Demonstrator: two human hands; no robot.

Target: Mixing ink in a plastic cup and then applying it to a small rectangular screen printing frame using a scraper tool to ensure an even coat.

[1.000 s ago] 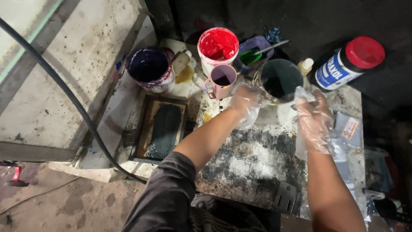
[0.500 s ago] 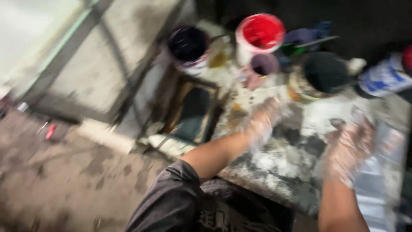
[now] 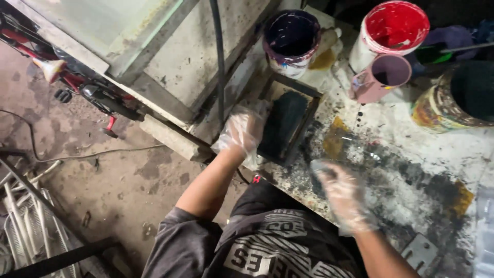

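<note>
Both my hands wear thin clear plastic gloves. My left hand (image 3: 243,129) rests on the left edge of a small wooden-framed screen (image 3: 286,122) with dark ink in its middle; whether it grips the frame is unclear. My right hand (image 3: 340,191) hovers low over the ink-stained white worktop (image 3: 411,154), fingers loosely curled, nothing seen in it. The screen lies at the worktop's left edge, below a dark purple paint bucket (image 3: 291,36).
A red paint bucket (image 3: 391,28), a pink mug (image 3: 382,77), and a stained tin with dark contents (image 3: 460,100) stand at the back. A black hose (image 3: 218,62) crosses a grey slab on the left. Metal frames (image 3: 31,226) lie on the dirt floor.
The view swung left and down. My left hand moved from the tins at the back to the framed screen. My right hand dropped toward the near part of the worktop.
</note>
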